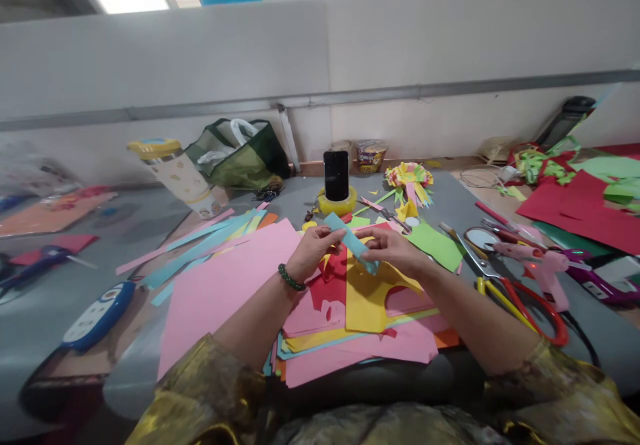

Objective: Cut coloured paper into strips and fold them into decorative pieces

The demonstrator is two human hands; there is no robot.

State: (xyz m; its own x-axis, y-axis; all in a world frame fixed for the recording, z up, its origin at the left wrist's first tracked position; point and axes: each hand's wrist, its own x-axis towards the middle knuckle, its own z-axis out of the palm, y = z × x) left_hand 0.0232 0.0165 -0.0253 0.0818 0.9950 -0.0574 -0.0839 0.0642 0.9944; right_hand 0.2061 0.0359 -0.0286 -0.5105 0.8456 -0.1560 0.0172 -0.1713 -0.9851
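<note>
Blue paper strip (353,237) above yellow sheet (364,302), left hand (316,250) and right hand (393,250) both with fingers pinched on it (probably steadying it, lol). Phone (337,174) propped beyond yellow sheet, presumably for easy viewing.

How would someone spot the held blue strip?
On the grey table, find the upright phone. In front, above stacked paper, the left hand and right hand hold the strip. Other blue strips lie at left; only this one is held.

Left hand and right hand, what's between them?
A light blue paper strip, held by the left hand and the right hand, spans the gap in the head view, above yellow paper.
</note>
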